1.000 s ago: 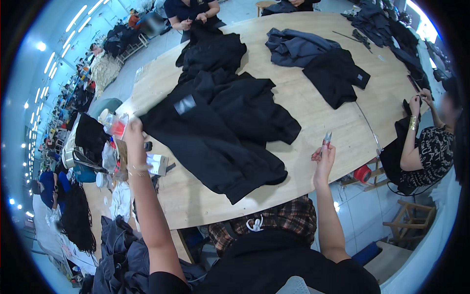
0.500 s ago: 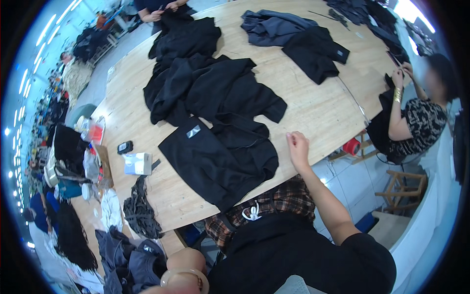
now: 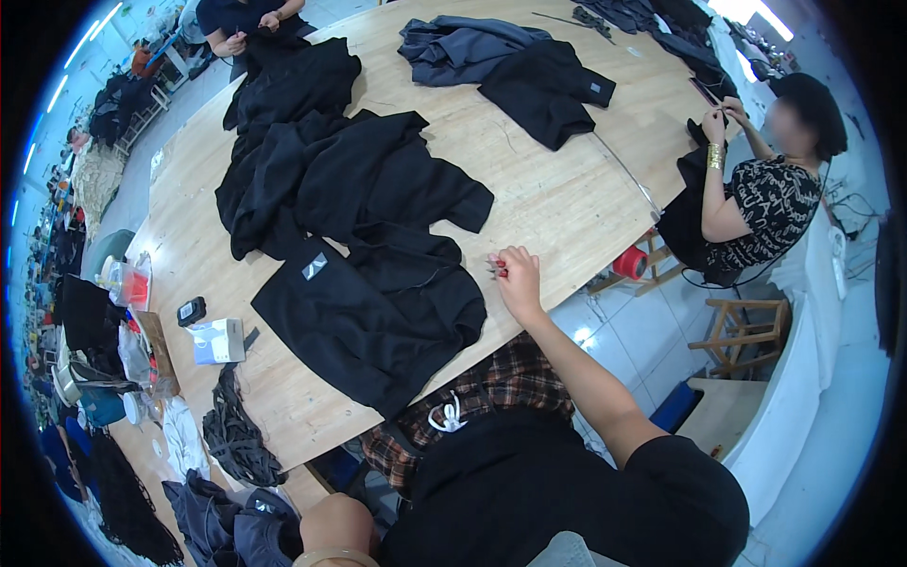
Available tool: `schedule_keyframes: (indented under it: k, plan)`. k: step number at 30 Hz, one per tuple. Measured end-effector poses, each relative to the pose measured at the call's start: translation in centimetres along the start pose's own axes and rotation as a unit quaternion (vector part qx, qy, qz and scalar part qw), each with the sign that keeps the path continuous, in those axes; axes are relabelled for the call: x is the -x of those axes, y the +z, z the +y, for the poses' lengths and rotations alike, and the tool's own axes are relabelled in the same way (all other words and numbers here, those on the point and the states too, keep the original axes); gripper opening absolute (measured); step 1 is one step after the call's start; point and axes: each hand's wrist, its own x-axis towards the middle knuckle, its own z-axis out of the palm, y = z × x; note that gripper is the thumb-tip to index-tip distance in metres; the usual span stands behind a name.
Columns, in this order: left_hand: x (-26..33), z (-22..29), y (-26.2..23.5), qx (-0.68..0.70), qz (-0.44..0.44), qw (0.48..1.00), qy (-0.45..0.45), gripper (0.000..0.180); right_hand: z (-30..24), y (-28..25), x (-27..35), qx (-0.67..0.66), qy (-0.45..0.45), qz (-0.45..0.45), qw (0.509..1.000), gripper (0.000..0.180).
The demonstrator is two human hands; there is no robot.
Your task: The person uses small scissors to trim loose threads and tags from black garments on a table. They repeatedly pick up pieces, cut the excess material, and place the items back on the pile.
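Observation:
Just right of a black garment (image 3: pixel 368 321) at the table's front edge, my right hand (image 3: pixel 520 283) is closed around small red-handled thread snips (image 3: pixel 499 269), mostly hidden by the fingers. The garment lies flattened, a pale label patch near its upper left corner, touched by neither hand. Low in the picture, my left hand (image 3: pixel 335 523) is beside a dark grey garment (image 3: pixel 210 515) with a small pale label. Its fingers are out of sight, so whether it grips the cloth cannot be told. A pale bangle (image 3: pixel 333 556) circles that wrist.
More black garments (image 3: pixel 331 170) pile behind. Grey and black clothes (image 3: pixel 472 52) lie at the far side. A white-blue box (image 3: pixel 217 341), a small black device (image 3: pixel 192 311) and dark fabric strips (image 3: pixel 236 430) are at left. One co-worker (image 3: pixel 779 198) sits at right, another (image 3: pixel 250 19) stands far left.
My head view has shifted, so the table appears further left. My right hand has turned, bringing the red snips into sight. My left hand has moved lower beside the grey garment.

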Motion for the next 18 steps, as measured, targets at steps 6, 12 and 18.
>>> schedule_keyframes:
  k: [6,12,18]
  plan:
    - [0.3,1.6,-0.8,0.011,0.001,0.995,-0.095,0.018,0.1,-0.6,-0.1,0.02,0.005,-0.028,0.999,0.006]
    - [-0.8,3.3,-2.8,0.036,-0.054,0.977,-0.205,0.018,0.2,-0.5,0.0,0.01,0.013,-0.023,1.0,0.006]
    - [4.5,-1.3,-4.5,-0.17,0.144,0.963,-0.149,0.015,-1.9,-1.1,-0.7,-0.175,0.031,-0.003,0.984,0.02]
